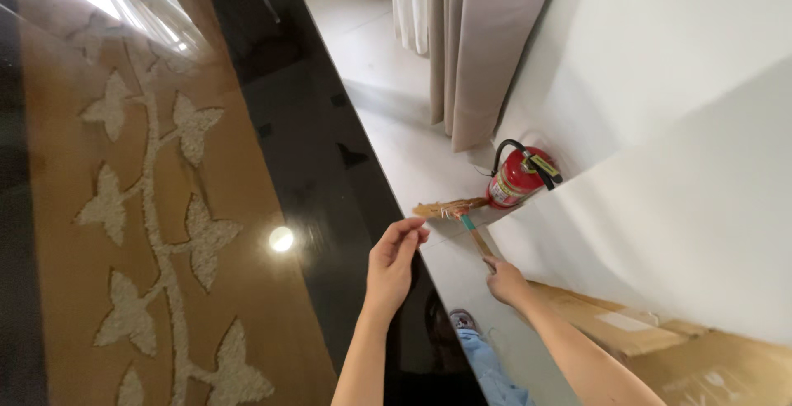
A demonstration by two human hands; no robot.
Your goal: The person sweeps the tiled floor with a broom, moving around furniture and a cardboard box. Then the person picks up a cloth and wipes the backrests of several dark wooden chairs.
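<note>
**Small brush held out past a glossy table edge**

Beside the shiny black table, with its tan leaf-pattern runner under glass, the person has both arms out over the pale floor. Right hand is clenched around the wooden handle of a small brush, bristle end pointing away and up, probably so the messy end stays off the glass. Left hand isn't gripping anything; fingers are loosely pinched just below the bristles, near them but not touching as far as I can tell. Red fire extinguisher sits in the corner by the white wall, beige curtain behind it. Flattened cardboard lies along the wall base.
</note>
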